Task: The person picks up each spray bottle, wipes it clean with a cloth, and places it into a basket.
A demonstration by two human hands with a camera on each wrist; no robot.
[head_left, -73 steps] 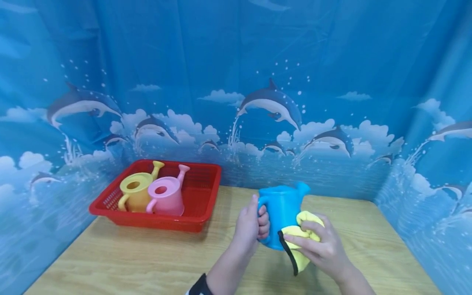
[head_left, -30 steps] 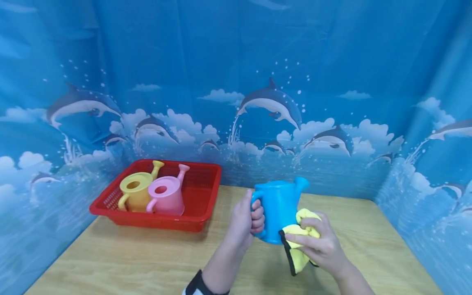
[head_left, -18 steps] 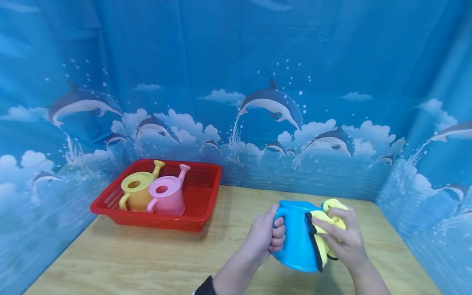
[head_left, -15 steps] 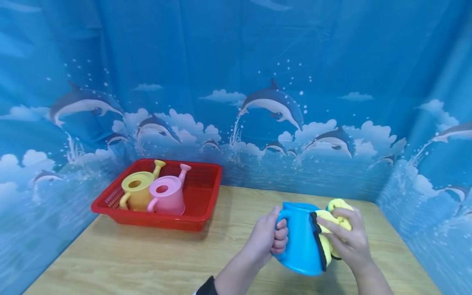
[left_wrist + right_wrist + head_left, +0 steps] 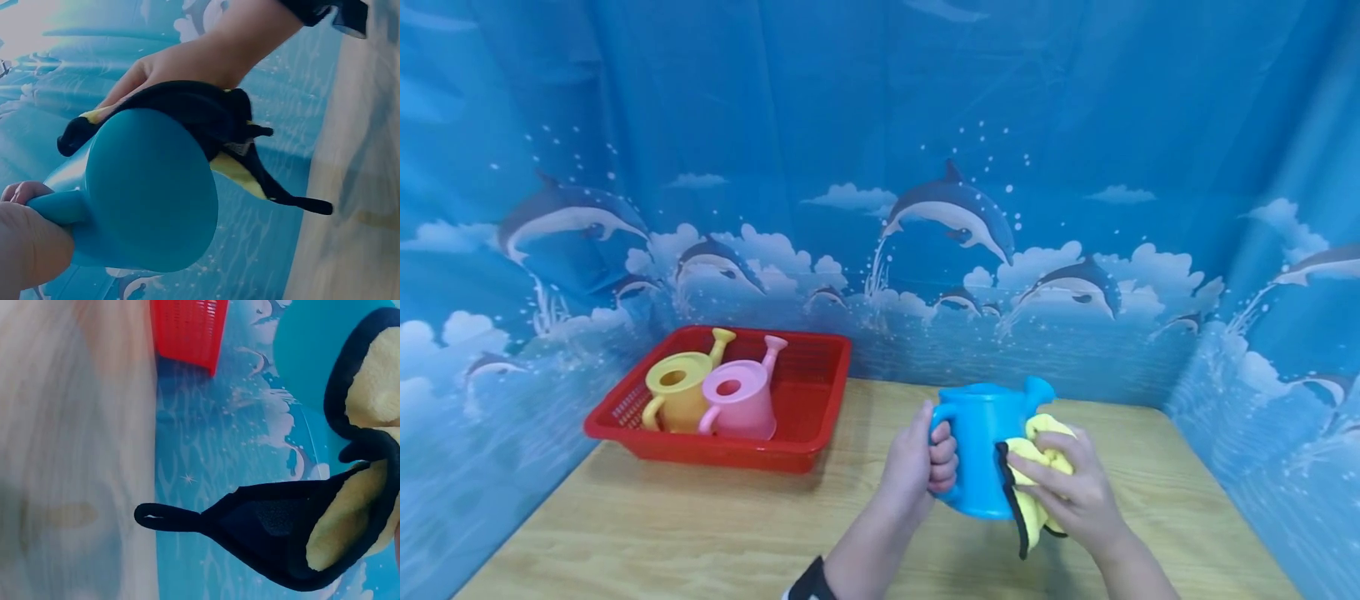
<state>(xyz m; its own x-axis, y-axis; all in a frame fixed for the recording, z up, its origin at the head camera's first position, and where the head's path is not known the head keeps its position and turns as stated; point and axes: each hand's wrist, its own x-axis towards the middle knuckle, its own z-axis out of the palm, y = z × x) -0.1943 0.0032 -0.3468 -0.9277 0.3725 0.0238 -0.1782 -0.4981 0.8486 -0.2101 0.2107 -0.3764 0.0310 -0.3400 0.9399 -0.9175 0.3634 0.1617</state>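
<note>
A blue watering can (image 5: 977, 454) is held up over the table, its spout pointing to the back right. My left hand (image 5: 917, 462) grips it by the handle, fingers wrapped round. In the left wrist view the can's flat base (image 5: 153, 187) faces the camera. My right hand (image 5: 1071, 487) pinches a bunched yellow cloth (image 5: 1033, 487) with black edging and presses it to the can's right side. The right wrist view shows the cloth's dark backing and its hanging loop (image 5: 167, 517); the right fingers there are almost wholly out of frame.
A red plastic basket (image 5: 722, 454) stands at the left back of the wooden table (image 5: 700, 533). In it are a yellow watering can (image 5: 681, 400) and a pink watering can (image 5: 745, 400), side by side. A blue dolphin-print curtain (image 5: 850, 125) encloses the back and sides.
Both hands, with the can and cloth, shifted right and toward the front, then came back left and up over the last half second. The basket and its two cans stayed put.
</note>
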